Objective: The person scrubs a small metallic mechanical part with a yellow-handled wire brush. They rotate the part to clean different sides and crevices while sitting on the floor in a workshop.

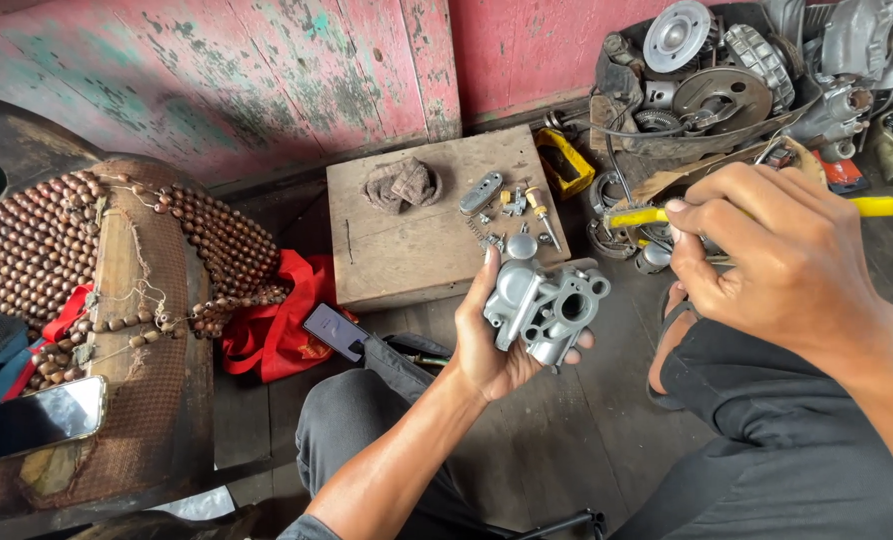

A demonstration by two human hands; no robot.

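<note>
My left hand (490,345) holds a grey cast-metal carburetor body (544,302) upright in its palm, just in front of a low wooden block (407,250). My right hand (779,255) is closed on yellow-handled pliers (877,206), whose handles stick out on both sides of the fist. The pliers' jaws are hidden behind the fingers. On the block lie a dirty rag (400,185), a small metal cover (480,192), a screwdriver bit (543,214) and several small brass and steel parts (507,205).
A heap of engine parts (727,80) fills the back right by the red wall. A red bag (279,325) and a phone (334,330) lie left of my knee. A beaded seat (87,250) with another phone (47,415) stands at left.
</note>
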